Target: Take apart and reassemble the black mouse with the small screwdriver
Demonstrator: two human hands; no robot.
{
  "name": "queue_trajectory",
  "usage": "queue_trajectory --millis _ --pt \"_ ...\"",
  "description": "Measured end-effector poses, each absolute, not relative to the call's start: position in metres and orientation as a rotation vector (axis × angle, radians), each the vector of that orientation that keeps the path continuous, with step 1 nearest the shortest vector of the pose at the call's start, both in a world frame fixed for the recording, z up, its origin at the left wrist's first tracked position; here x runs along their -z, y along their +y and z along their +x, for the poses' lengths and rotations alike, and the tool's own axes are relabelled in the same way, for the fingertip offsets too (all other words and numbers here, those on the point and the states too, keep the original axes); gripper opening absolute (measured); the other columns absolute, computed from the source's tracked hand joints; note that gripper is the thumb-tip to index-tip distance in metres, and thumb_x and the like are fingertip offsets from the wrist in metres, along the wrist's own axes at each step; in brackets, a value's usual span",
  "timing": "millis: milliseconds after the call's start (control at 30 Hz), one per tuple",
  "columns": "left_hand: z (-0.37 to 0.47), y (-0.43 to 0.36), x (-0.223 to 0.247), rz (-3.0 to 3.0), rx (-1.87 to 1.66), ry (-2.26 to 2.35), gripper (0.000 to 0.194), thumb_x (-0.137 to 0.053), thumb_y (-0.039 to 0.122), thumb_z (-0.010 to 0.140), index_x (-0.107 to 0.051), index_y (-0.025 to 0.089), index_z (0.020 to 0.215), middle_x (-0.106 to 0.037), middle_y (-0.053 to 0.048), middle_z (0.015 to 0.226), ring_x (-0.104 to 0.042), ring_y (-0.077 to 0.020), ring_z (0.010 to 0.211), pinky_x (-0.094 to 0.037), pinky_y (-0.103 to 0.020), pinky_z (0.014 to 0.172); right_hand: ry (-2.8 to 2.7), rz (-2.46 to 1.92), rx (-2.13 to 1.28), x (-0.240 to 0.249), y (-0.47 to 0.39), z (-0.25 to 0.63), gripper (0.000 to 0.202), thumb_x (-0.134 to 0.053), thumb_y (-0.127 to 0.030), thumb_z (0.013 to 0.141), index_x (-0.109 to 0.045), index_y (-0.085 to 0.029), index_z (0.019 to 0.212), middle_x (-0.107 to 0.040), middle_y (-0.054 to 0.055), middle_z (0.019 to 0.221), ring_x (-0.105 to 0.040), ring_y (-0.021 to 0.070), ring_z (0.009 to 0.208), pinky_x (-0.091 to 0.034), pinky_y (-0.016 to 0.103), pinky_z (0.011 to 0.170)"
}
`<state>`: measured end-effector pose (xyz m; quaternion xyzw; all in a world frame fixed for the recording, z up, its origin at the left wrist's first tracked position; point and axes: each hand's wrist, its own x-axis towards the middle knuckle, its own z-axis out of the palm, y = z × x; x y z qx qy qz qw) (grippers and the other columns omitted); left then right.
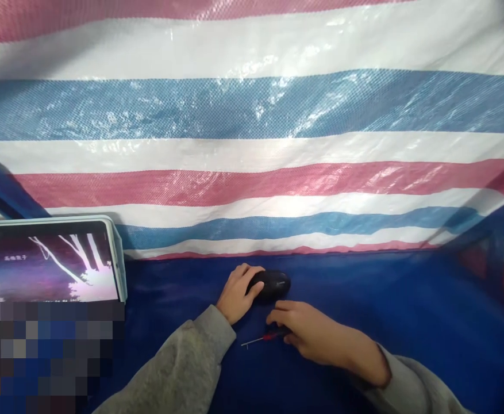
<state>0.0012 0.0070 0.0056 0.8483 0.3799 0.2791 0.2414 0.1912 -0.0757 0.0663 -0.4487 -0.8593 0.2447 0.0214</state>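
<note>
A black computer mouse [273, 284] is on the blue tabletop in front of me. My left hand [237, 290] has its fingers and thumb around the mouse's left end. Just below and to the right, my right hand [306, 330] curls its fingers around the dark handle of a screwdriver [269, 336]. The red part of the screwdriver shows beside the fingers, and its thin metal shaft points left, low over the tabletop. A tiny thin bit shows by the shaft's tip, too small to name. The right hand covers most of the handle.
A tablet [49, 261] in a pale case stands at the left with its screen lit; the area below it is pixelated. Behind the blue tabletop [183, 282] hangs a striped red, white and blue plastic sheet [252, 109]. Blue frame bars [493, 241] stand at the right.
</note>
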Motion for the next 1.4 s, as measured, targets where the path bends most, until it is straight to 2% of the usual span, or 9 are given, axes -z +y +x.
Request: queue_trajectory --millis 167,267,500,567,633,733,1000,1133,1400 --pt "0.001 0.007 -0.003 2.372 -0.741 1.05 0.03 -0.042 0.038 0.099 -0.056 0.026 0.122 -0.057 -0.004 0.111 -0.053 -0.0208 0.107 -0.042 -0.039 0.097 -2.284 -1.385 -0.437 -0.058 -0.069 0.191 0.02 -0.054 -0.021 0.084 -0.064 -0.022 0.101 -0.065 0.008 0.101 -0.06 0.023 0.096 -0.047 0.04 0.088" --pt "0.002 0.008 -0.002 2.394 -0.735 1.063 0.031 -0.042 0.037 0.099 -0.056 0.027 0.124 -0.056 -0.004 0.112 -0.051 -0.0214 0.109 -0.041 -0.041 0.099 -1.973 -1.429 -0.244 -0.039 -0.059 0.191 0.032 -0.049 -0.027 0.088 -0.057 -0.021 0.119 -0.058 0.013 0.12 -0.054 0.0267 0.113 -0.044 0.047 0.096" --pt "-0.002 0.006 -0.001 2.382 -0.745 1.074 0.038 -0.046 0.037 0.097 -0.052 0.028 0.133 -0.057 -0.006 0.117 -0.052 -0.0229 0.115 -0.041 -0.045 0.103 -1.994 -1.473 -0.414 -0.003 -0.054 0.189 0.051 -0.054 -0.024 0.082 -0.05 -0.022 0.132 -0.053 0.013 0.132 -0.05 0.0287 0.12 -0.04 0.049 0.102" --pt "-0.006 0.003 -0.001 2.356 -0.72 1.045 0.057 -0.063 0.045 0.085 -0.046 0.029 0.138 -0.053 -0.007 0.126 -0.049 -0.0268 0.12 -0.04 -0.048 0.105 -1.999 -1.464 -0.447 -0.005 -0.054 0.191 0.051 -0.054 -0.023 0.08 -0.051 -0.023 0.131 -0.053 0.012 0.132 -0.05 0.0292 0.12 -0.039 0.05 0.103" --pt "-0.008 0.0 -0.001 2.346 -0.695 0.999 0.071 -0.072 0.041 0.077 -0.041 0.029 0.14 -0.052 -0.007 0.13 -0.049 -0.0273 0.122 -0.04 -0.047 0.105 -2.013 -1.435 -0.484 -0.008 -0.053 0.195 0.05 -0.055 -0.024 0.08 -0.052 -0.023 0.13 -0.053 0.012 0.132 -0.051 0.0289 0.12 -0.039 0.049 0.102" --pt "-0.01 -0.002 -0.001 2.344 -0.714 0.989 0.071 -0.072 0.032 0.077 -0.04 0.029 0.14 -0.053 -0.007 0.133 -0.048 -0.0272 0.124 -0.038 -0.049 0.108 -2.024 -1.379 -0.519 -0.011 -0.05 0.2 0.049 -0.058 -0.027 0.08 -0.053 -0.021 0.129 -0.055 0.012 0.13 -0.052 0.028 0.118 -0.041 0.046 0.102" --pt "-0.009 0.0 0.004 2.296 -0.714 0.984 0.075 -0.076 0.029 0.072 -0.041 0.028 0.138 -0.058 -0.006 0.128 -0.05 -0.0289 0.125 -0.029 -0.056 0.113 -1.871 -1.31 -0.611 -0.013 -0.048 0.203 0.046 -0.068 -0.04 0.077 -0.06 -0.022 0.118 -0.065 0.01 0.117 -0.061 0.0274 0.107 -0.048 0.044 0.094" --pt "-0.01 0.001 0.005 2.262 -0.676 1.001 0.085 -0.079 0.032 0.07 -0.035 0.029 0.143 -0.054 -0.008 0.134 -0.046 -0.0311 0.129 -0.029 -0.057 0.112 -1.791 -1.35 -0.579 -0.02 -0.049 0.202 0.039 -0.058 -0.043 0.086 -0.062 -0.021 0.118 -0.067 0.01 0.117 -0.063 0.0248 0.107 -0.048 0.042 0.095" --pt "-0.009 0.002 0.0 2.177 -0.828 1.141 0.052 -0.053 0.04 0.093 -0.038 0.026 0.141 -0.053 -0.007 0.136 -0.05 -0.0243 0.126 -0.039 -0.046 0.108 -1.711 -1.455 -0.42 -0.011 -0.037 0.204 0.039 -0.043 -0.039 0.095 -0.06 -0.021 0.124 -0.064 0.011 0.123 -0.059 0.023 0.115 -0.045 0.043 0.102"
